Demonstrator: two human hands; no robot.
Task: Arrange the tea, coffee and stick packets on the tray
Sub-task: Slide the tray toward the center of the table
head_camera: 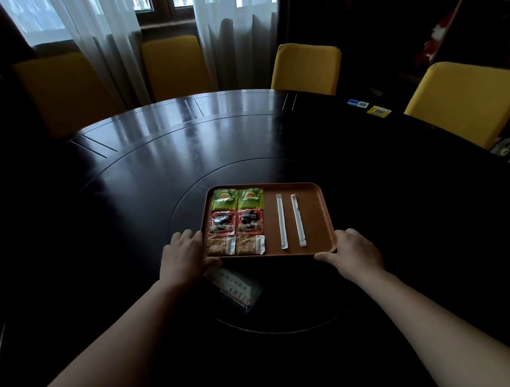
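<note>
On dark round table (141, 159), near the front edge: brown tray (313, 210), gripped at both near corners. Left hand (183, 255) closed on near-left corner, fingers over the rim, thumb under near edge; right hand (353, 251) closed on near-right corner, thumb along near edge. Loaded in a tidy grid on the left half: 2 green tea packets (237, 198) at far row, 2 red coffee packets (236, 223) in middle row, 2 tan packets (236, 245) at near row, edges touching or just apart. On the right half, well apart from the grid: 2 white stick packets (289, 221), long axes running near to far, left one straight, right one tilted slightly, far end leaning left. Arrangement apparently complete, judged from layout. Risks: tray tilt or jerk on lifting or sliding, sending light packets out of rows; sticks likely to roll or skew first, being narrow and loose. Printed card (235, 289) lying partly under near-left corner, liable to snag or drag along.
</note>
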